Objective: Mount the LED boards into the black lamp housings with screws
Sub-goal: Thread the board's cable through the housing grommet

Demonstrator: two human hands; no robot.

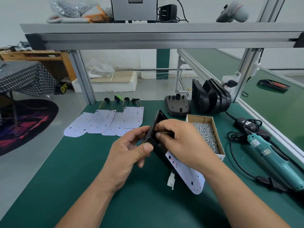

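Forearms reach in from six o'clock and meet over the green surface (pixel 82 178), where both hands hold one black lamp housing (pixel 158 121) tilted up on edge, its open side facing three o'clock. Clenched round the housing's lower edge from nine o'clock, the left grip (pixel 130 150) has its thumb pressed flat on the near rim and its fingers curled behind, with coloured wires showing in the palm. From three o'clock the right grip (pixel 179 139) grasps the same housing, thumb on the rim and curled fingers reaching into the cavity beside thin yellow wires; whether they pinch those wires cannot be told. An LED board (pixel 185 175) slants out below the right wrist towards five o'clock, a white connector (pixel 171 181) just beside it. At ten o'clock of the hands, spare LED boards (pixel 105 122) lie overlapped with their leads pointing to twelve. At two o'clock stands an open cardboard box (pixel 199 117) of screws (pixel 206 135), beyond it a flat housing (pixel 177 105) and a stack of housings (pixel 212 97). A teal electric screwdriver (pixel 269 155) lies at three o'clock.
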